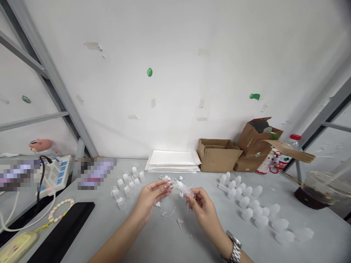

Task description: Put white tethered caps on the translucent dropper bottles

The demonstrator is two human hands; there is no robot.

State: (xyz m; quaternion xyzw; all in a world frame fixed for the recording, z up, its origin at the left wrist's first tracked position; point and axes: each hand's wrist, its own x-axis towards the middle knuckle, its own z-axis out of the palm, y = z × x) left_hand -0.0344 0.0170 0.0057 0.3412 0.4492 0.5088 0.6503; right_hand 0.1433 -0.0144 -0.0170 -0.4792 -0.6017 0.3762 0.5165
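Observation:
My right hand (201, 206) grips a small translucent plastic squeeze bottle (185, 190) between thumb and fingers, its top tilted toward the left. Just left of that top is my left hand (152, 195), its fingers pinched together; whatever lies between the fingertips is too small to make out. Behind and below the hands, small white caps (181, 195) and thin loop straps (179, 223) lie scattered on the grey table. Several capped bottles (126, 190) stand upright to the left. On the right, many frosted bottles (257, 211) lie in loose rows.
White envelopes (172, 159) are stacked at the wall beside an open cardboard box (219, 157) and a brown paper bag (253, 146). A dark drink cup (315, 193) stands far right. At left are a black wrist rest (63, 233), a bead bracelet (61, 212) and a power strip (56, 175).

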